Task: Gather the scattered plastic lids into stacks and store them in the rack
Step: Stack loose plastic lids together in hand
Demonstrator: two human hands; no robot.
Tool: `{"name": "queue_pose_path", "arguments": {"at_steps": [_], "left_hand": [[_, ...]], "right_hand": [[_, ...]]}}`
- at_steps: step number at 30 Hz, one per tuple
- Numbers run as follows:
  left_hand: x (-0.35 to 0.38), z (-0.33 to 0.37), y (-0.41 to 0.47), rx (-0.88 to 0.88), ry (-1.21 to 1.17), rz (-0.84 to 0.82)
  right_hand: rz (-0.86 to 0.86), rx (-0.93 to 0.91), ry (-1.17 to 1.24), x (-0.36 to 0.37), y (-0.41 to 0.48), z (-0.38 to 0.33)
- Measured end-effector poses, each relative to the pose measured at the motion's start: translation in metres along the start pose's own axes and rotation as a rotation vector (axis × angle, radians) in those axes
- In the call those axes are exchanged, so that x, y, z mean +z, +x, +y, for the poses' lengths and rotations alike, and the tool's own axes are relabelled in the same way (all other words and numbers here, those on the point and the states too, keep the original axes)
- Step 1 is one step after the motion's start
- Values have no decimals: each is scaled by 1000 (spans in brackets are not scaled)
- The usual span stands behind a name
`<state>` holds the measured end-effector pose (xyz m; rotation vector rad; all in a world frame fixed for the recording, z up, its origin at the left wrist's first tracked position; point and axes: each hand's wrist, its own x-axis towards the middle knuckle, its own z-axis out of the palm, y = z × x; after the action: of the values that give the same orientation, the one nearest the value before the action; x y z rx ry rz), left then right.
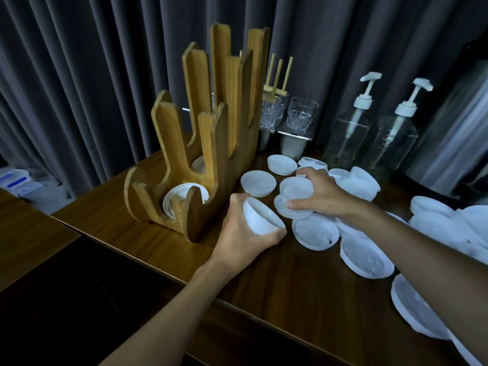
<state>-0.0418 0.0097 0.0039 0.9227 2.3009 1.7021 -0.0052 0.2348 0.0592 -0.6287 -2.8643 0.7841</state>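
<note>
Beside the wooden rack (pixel 200 154), our left hand (pixel 244 233) curls round a stack of round white plastic lids (pixel 262 216) and our right hand (pixel 320 192) pinches a single lid (pixel 294 188) at its rim, which we judge light, slick and bendy.

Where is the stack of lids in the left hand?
In the head view the stack of lids is at centre, gripped by the left hand, just right of the wooden rack and left of the right hand.
</note>
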Motion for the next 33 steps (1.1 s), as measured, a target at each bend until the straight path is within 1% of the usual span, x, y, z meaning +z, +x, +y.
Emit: {"name": "queue_pose_path", "arguments": {"at_steps": [2,4,7,11,15,20,25,27,30,33], "left_hand": [[0,1,0,2,-1,-4],[0,2,-1,11,1,1],[1,1,-2,22,-17,9],[1,1,-3,66,-90,17],[3,1,-6,124,-116,1],[3,3,-8,144,-148,12],[4,4,-9,163,-138,6],[4,4,-9,169,-130,6],[5,6,-11,184,-113,14],[4,4,-12,201,-89,46]], "right_hand": [[32,-29,80,-4,-5,-3],[27,-60,226,-8,-15,-9],[-66,-104,431,-8,-32,-19],[-204,-162,540,6,-51,-31],[-286,-198,515,15,-56,-34],[-364,-218,546,13,-58,-36],[-494,-193,511,4,-55,-38],[-490,-196,446,0,-55,-42],[-424,-218,328,0,-54,-46],[-372,-238,293,5,-55,-50]]}}
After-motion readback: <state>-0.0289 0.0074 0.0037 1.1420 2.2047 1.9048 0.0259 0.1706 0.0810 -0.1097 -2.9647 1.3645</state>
